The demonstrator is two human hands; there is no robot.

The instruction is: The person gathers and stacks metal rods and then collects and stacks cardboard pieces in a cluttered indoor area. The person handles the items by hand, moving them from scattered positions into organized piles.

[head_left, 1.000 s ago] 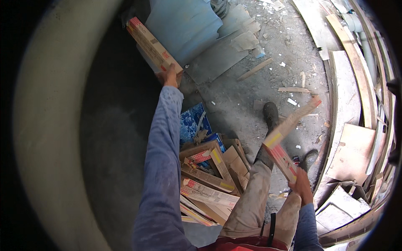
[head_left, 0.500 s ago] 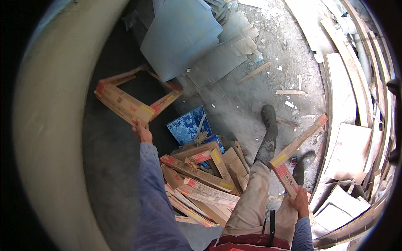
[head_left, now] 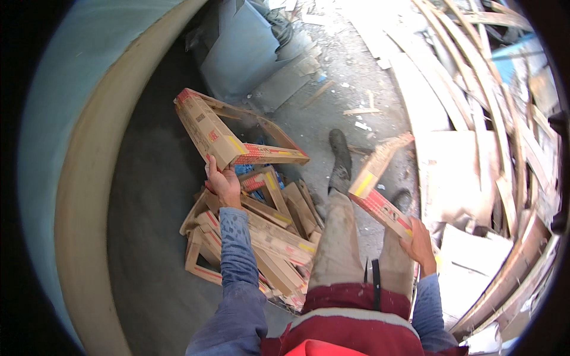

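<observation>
My left hand (head_left: 225,185) grips the near corner of an open cardboard frame (head_left: 208,129), brown with red and yellow printed bands. The frame is held tilted above a heap of similar flattened cardboard pieces (head_left: 279,237) lying on the floor left of my legs. On the other side, my right hand (head_left: 420,244) is closed around the lower end of a bent cardboard strip (head_left: 383,210), red along one part and brown along the other. That strip hangs in front of my right leg. Bits of a blue patterned piece (head_left: 243,169) show under the frame, mostly covered.
A pale curved wall edge (head_left: 89,178) runs along the left. Large light-blue sheets (head_left: 240,56) stand at the far left. Long wooden boards (head_left: 475,65) and flat panels (head_left: 457,172) are piled to the right. Rubble and a wood scrap (head_left: 362,111) litter the floor ahead.
My left hand has brought the cardboard frame rightward, over the heap, and turned it. The view has shifted right, and the blue patterned piece is now largely hidden. The right hand keeps its strip.
</observation>
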